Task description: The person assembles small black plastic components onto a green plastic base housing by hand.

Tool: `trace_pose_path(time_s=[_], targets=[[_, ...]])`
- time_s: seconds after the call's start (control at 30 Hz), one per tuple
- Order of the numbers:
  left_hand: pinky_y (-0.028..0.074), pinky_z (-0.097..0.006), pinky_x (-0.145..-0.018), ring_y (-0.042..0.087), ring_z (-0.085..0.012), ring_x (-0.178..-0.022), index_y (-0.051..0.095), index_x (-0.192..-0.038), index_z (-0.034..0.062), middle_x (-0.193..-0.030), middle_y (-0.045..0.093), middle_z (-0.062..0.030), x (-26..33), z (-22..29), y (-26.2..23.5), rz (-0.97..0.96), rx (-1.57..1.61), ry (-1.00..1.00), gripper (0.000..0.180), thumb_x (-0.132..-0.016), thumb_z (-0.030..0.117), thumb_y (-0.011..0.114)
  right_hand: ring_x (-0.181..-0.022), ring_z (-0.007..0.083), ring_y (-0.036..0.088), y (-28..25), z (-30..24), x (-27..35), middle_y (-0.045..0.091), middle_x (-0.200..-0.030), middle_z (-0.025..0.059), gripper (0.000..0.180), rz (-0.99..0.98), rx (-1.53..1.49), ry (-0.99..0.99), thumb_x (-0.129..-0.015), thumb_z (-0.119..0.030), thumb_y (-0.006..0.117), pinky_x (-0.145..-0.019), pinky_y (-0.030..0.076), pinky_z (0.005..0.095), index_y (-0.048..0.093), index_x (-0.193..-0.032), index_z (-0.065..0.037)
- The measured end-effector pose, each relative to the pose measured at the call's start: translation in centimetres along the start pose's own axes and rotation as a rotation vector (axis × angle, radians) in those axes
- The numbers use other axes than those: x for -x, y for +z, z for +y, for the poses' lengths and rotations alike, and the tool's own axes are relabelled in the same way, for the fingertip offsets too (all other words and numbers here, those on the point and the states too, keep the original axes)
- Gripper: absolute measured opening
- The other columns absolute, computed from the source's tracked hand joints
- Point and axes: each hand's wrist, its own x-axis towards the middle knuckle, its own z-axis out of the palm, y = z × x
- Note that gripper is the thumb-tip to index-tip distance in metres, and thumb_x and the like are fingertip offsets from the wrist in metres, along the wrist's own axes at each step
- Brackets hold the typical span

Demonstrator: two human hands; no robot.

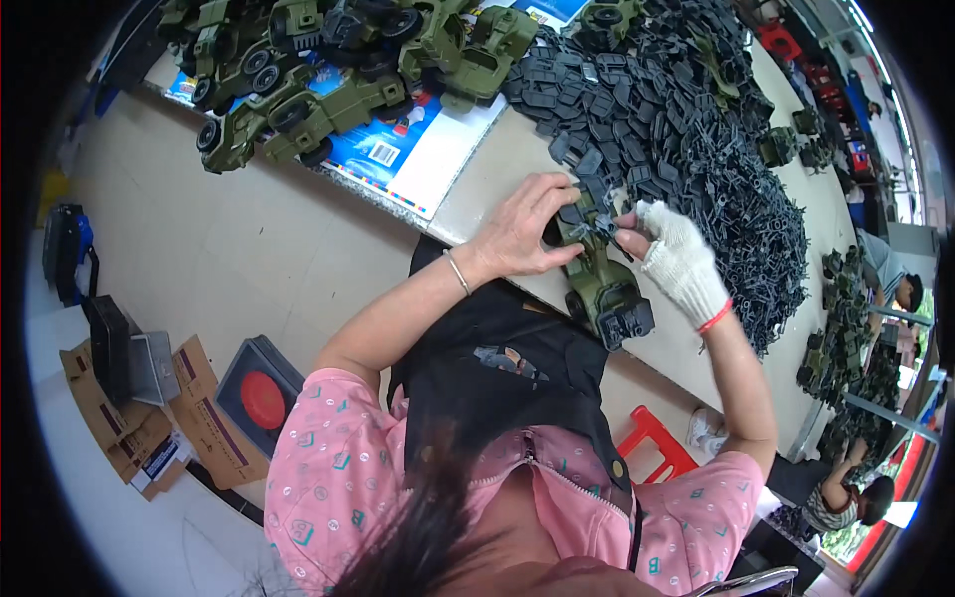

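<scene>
An olive-green toy military truck (603,287) lies at the table's near edge, its dark end toward me. My left hand (519,231), bare with a bracelet at the wrist, is closed round its far part, fingers on one side and thumb on the other. My right hand (678,261) wears a white fingerless knit glove with a red cuff. Its bare thumb and forefinger pinch a small dark grey plastic part (604,227) against the truck's upper side. The part's exact shape is hard to make out under the fingertips.
A heap of dark grey plastic parts (637,104) spreads just beyond the truck, with thin pieces (761,244) at its right. Several green toy trucks (328,109) are piled on printed card sheets (438,164) at far left. A red stool (657,448) stands under the table; other people work at right.
</scene>
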Motion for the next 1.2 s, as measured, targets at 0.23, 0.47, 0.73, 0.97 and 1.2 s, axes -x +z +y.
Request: trace_pose_path(time_s=[0.23,0.47,0.73,0.97,1.2], targets=[[0.045,-0.046,-0.108,0.052,-0.0407,-0.126,0.054,-0.131,0.0034,-0.133,0.052,-0.0199,0.2,0.5,1.3,-0.012,0.232,-0.099,0.073,-0.069,0.021,0.089,-0.127,0.0385,0.057,3.9,-4.2,-5.7,0.065,-0.126,0.0205,0.045,0.136,0.557,-0.321,-0.099,-0.035,0.060,-0.108,0.043,0.0471,0.063,-0.133,-0.006],[0.045,-0.048,-0.103,0.053,-0.0422,-0.117,0.052,-0.132,-0.0009,-0.123,0.056,-0.0189,1.9,0.9,2.1,0.083,0.283,-0.233,0.078,-0.065,0.019,0.088,-0.112,0.0421,0.062,4.7,-3.9,-6.9,0.065,-0.123,0.0222,0.050,0.069,0.531,-0.301,-0.100,-0.039,0.058,-0.099,0.047,0.0493,0.061,-0.136,-0.005],[0.050,-0.044,-0.098,0.061,-0.0367,-0.113,0.060,-0.124,0.0038,-0.122,0.061,-0.0152,0.3,2.2,1.8,0.144,0.317,-0.273,0.070,-0.062,0.014,0.089,-0.134,0.0455,0.051,2.5,-1.7,-3.8,0.058,-0.142,0.0215,0.060,0.354,0.488,-0.459,-0.095,-0.048,0.064,-0.109,0.042,0.0528,0.060,-0.139,-0.008],[0.051,-0.035,-0.103,0.061,-0.0242,-0.120,0.054,-0.131,-0.0001,-0.134,0.058,-0.0148,-3.9,6.1,1.2,0.151,0.293,-0.080,0.070,-0.073,0.009,0.092,-0.134,0.0406,0.053,3.8,2.0,16.1,0.051,-0.143,0.0219,0.113,0.615,0.155,0.042,-0.063,-0.029,0.099,-0.114,0.043,0.0449,0.037,-0.154,-0.005],[0.049,-0.046,-0.106,0.059,-0.0392,-0.123,0.066,-0.123,0.0062,-0.132,0.061,-0.0188,-6.7,10.5,4.6,-0.125,0.166,0.294,0.059,-0.071,0.022,0.090,-0.100,0.0217,0.064,3.2,19.4,28.7,0.066,-0.117,0.0125,0.063,1.506,-0.376,0.267,-0.083,-0.016,0.082,-0.087,0.053,0.0370,0.053,-0.136,0.003]])
